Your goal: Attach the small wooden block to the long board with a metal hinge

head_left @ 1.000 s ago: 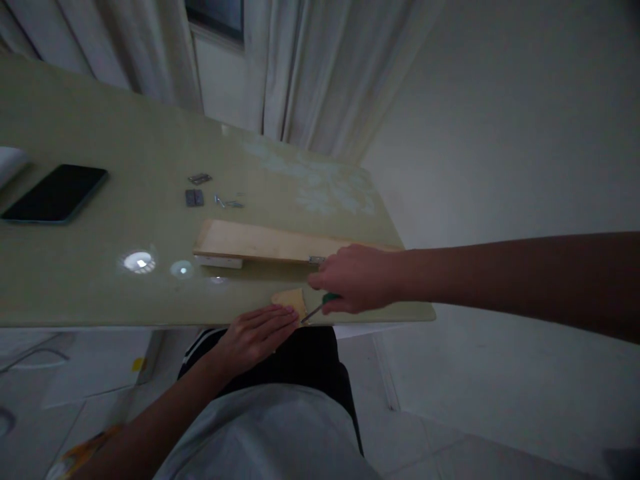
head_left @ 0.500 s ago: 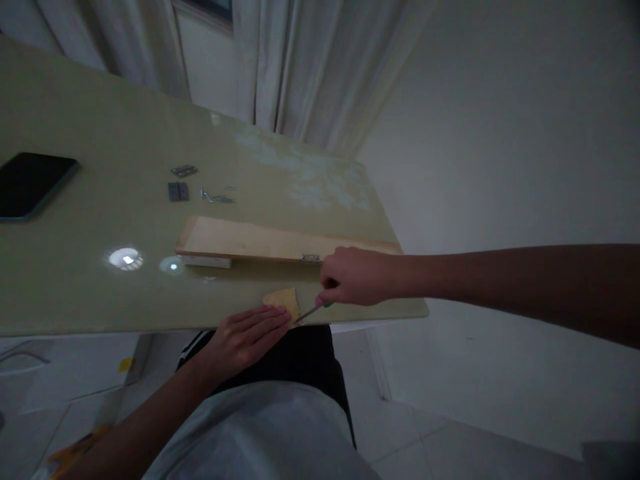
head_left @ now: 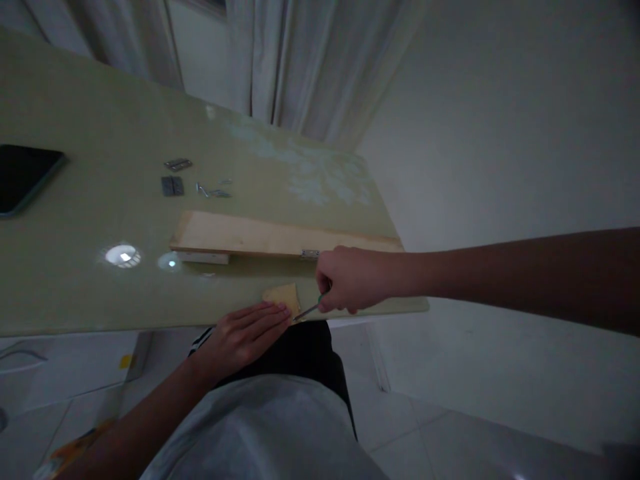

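Left hand (head_left: 250, 337) laid flat, unclosed, on one small tan piece (head_left: 281, 294) at the near edge of the table (head_left: 65, 287), right hand (head_left: 347, 280) closed round one screwdriver (head_left: 308, 311), one long board (head_left: 245, 233) beyond, two loose hinges (head_left: 173, 186)

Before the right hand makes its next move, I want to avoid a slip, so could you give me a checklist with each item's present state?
1. Left hand on the small tan piece: ok, it lies across it.
2. Right hand gripping the green-handled tool: ok.
3. Tool tip well clear of the left hand: not ok, it sits close beside it.
4. Piece well back from the edge of the table: not ok, it lies at the near edge.
5. Tip firmly seated: cannot tell, too small.
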Demonstrator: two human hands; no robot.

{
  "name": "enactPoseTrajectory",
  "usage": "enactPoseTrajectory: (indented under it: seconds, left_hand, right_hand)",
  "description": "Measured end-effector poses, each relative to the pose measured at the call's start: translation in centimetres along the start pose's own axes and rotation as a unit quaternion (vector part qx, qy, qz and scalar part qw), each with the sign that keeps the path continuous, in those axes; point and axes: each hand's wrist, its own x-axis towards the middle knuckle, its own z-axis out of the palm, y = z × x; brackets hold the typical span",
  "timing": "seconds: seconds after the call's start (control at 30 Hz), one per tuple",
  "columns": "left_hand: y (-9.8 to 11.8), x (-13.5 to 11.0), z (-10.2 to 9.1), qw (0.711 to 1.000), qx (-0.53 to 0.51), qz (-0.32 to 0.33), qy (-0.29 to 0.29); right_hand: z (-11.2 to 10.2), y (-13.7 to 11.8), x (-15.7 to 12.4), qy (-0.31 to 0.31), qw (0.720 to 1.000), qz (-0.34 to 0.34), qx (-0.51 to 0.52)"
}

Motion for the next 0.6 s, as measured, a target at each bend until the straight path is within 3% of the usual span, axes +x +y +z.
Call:
enactPoseTrajectory:
  seconds: [0.03,0.1,0.2,0.23,0.3,0.37,0.47,0.53,0.6]
  left_hand:
    - [0.0,0.0,0.0,1.000,-0.002,-0.002,-0.001]
    - [0.0,-0.1,0.0,1.000,-0.008,-0.007,-0.002]
    - [0.0,-0.1,0.0,1.000,-0.019,-0.013,-0.004]
    - [-0.1,-0.1,0.1,1.000,-0.021,-0.012,-0.004]
    - [-0.2,-0.1,0.1,1.000,-0.023,-0.008,-0.003]
    - [-0.3,0.0,0.1,1.000,-0.025,-0.002,0.001]
    - [-0.3,0.0,0.1,1.000,-0.027,-0.002,-0.002]
    - [-0.3,0.1,0.0,1.000,-0.025,-0.005,-0.012]
    - [-0.2,0.1,-0.1,0.999,-0.025,-0.007,-0.018]
  right_hand:
    - [-0.1,0.4,-0.2,0.004,1.000,-0.021,-0.017]
    - [-0.1,1.0,-0.8,0.046,0.984,-0.128,-0.116]
    - [0.1,0.9,-1.7,0.081,0.903,-0.328,-0.264]
    - [0.2,0.5,-1.8,0.080,0.893,-0.350,-0.273]
    - [0.3,-0.3,-1.5,0.085,0.923,-0.290,-0.237]
    - [0.1,-1.0,-0.7,0.092,0.970,-0.150,-0.167]
    - [-0.3,-0.9,0.4,0.055,0.997,-0.015,-0.054]
    - [-0.5,-0.1,0.4,0.041,0.999,-0.017,-0.023]
    - [-0.5,0.9,-0.1,0.084,0.986,-0.108,-0.091]
